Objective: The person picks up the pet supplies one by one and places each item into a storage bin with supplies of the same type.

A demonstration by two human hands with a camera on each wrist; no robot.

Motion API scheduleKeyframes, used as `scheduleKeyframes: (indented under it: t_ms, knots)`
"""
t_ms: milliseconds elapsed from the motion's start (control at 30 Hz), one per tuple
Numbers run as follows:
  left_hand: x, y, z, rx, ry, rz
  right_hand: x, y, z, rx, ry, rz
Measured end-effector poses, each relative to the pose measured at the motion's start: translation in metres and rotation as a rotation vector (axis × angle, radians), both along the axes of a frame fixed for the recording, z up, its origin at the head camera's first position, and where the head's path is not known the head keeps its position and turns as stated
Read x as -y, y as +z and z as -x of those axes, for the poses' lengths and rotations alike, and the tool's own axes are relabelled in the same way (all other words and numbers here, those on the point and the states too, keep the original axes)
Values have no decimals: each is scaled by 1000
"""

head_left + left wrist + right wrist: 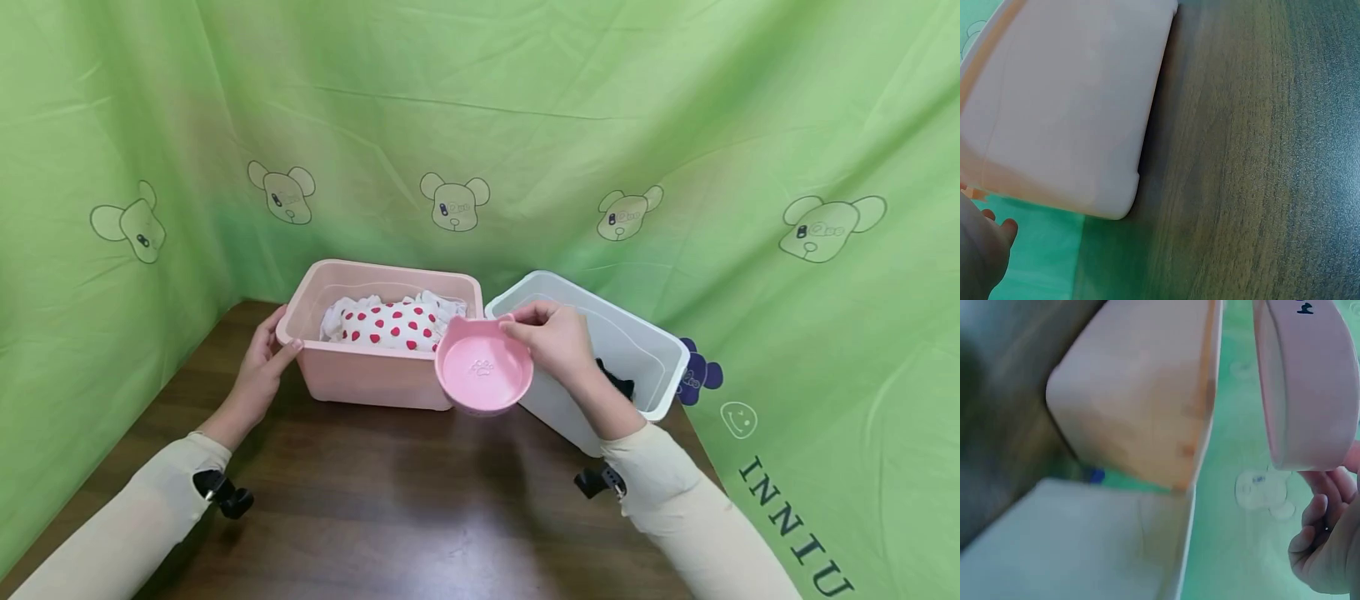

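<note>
My right hand pinches the rim of a pink pet bowl with cat ears and a paw print inside. It hangs tilted toward me, in front of the gap between two bins. At the left, my left hand holds the corner of a pink plastic bin, thumb on the front rim and fingers at the side. Inside that bin lies a white cloth item with red strawberry-like spots. The right wrist view shows the bowl side-on, with dark lettering on its outer wall.
A white bin stands angled to the right of the pink one, with a black item partly hidden by my right forearm. Both bins stand on a brown wooden table. A green curtain with bear prints surrounds the back and sides.
</note>
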State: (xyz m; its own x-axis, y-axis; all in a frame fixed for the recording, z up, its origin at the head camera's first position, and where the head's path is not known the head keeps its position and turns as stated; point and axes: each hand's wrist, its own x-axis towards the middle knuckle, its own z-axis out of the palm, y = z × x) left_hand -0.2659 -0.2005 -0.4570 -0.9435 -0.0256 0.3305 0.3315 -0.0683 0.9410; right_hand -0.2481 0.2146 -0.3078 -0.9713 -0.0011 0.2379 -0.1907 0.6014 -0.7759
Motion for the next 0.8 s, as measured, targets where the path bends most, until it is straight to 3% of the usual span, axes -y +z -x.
scheduleKeyframes:
  t_ms: [567, 800]
  knots:
    - [0, 3, 0, 19, 4, 23, -65, 24, 72, -258, -11, -232]
    - [0, 1, 4, 19, 3, 10, -83, 27, 100, -313, 45, -300]
